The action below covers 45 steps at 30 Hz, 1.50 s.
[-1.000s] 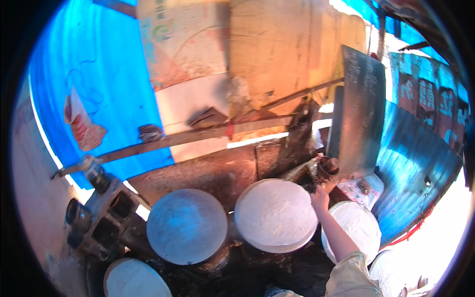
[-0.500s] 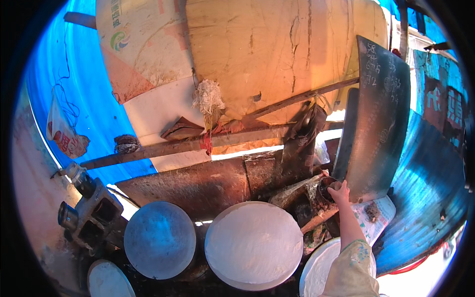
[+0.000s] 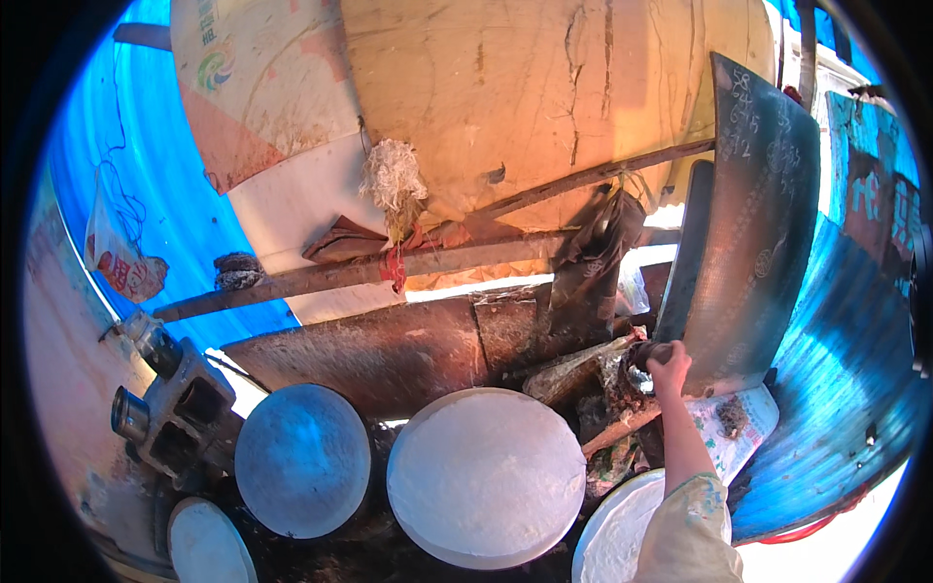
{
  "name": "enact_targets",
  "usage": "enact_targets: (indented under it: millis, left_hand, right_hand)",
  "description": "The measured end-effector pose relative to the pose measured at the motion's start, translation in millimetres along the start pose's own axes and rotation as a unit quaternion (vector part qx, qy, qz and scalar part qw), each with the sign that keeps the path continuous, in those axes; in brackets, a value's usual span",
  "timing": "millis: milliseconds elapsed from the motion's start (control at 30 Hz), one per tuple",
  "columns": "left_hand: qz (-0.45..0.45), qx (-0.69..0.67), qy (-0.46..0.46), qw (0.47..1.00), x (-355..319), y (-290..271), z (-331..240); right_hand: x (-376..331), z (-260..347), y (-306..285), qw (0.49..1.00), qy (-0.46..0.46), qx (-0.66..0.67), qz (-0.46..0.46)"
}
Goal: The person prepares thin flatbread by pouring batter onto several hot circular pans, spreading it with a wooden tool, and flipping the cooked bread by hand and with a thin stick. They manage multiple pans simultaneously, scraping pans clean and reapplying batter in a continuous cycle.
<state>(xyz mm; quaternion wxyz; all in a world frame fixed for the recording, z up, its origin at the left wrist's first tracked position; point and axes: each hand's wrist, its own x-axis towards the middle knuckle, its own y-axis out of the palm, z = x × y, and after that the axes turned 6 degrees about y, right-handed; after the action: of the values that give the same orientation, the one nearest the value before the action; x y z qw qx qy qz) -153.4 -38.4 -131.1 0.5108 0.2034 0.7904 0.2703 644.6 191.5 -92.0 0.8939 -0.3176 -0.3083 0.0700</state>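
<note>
My right hand (image 3: 669, 367) reaches out to the far right with its fingers closed on the edge of a small dark, round cup-like container (image 3: 645, 356). Its exact kind is hard to make out. Crumpled silvery material (image 3: 618, 371) and a rough pile of wood pieces (image 3: 571, 375) lie just beside it. Below my forearm stands a wide round pan (image 3: 607, 534) with a white layer in it, partly hidden by my sleeve. To its left sits a large round pan (image 3: 486, 476) with a smooth white surface. My left hand does not show.
A round blue-grey lid or pan (image 3: 303, 462) and a smaller white round one (image 3: 209, 544) stand at left, near a hollow block (image 3: 190, 408) with metal cups. A tall dark board (image 3: 753, 223) leans behind my hand. A wooden rail (image 3: 466, 260) crosses the back.
The dark container has tipped in my right hand, so its round opening shows less. My hand stays in nearly the same place, while the whole view has shifted slightly.
</note>
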Motion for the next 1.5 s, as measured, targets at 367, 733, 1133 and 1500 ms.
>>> enact_targets:
  millis: [367, 733, 1133, 1500]
  left_hand:
    - [-0.013, -0.1, 0.06, 0.993, -27.5, -107.6, -98.3]
    - [-0.043, -0.168, 0.074, 0.982, 1.1, -197.1, -188.8]
    - [-0.1, -0.206, 0.081, 0.97, 37.7, -215.4, -219.3]
    - [-0.15, -0.289, 0.163, 0.931, 21.9, -219.7, -223.6]
  right_hand:
    - [-139.4, 174.2, -62.2, 0.586, 0.27, 0.617, 0.451]
    - [-465.1, 328.7, -121.2, 0.781, 0.149, 0.379, 0.473]
    - [-408.4, 401.8, 41.2, 0.883, 0.022, 0.103, 0.457]
    - [-485.4, 643.0, 175.5, 0.773, -0.266, 0.061, 0.573]
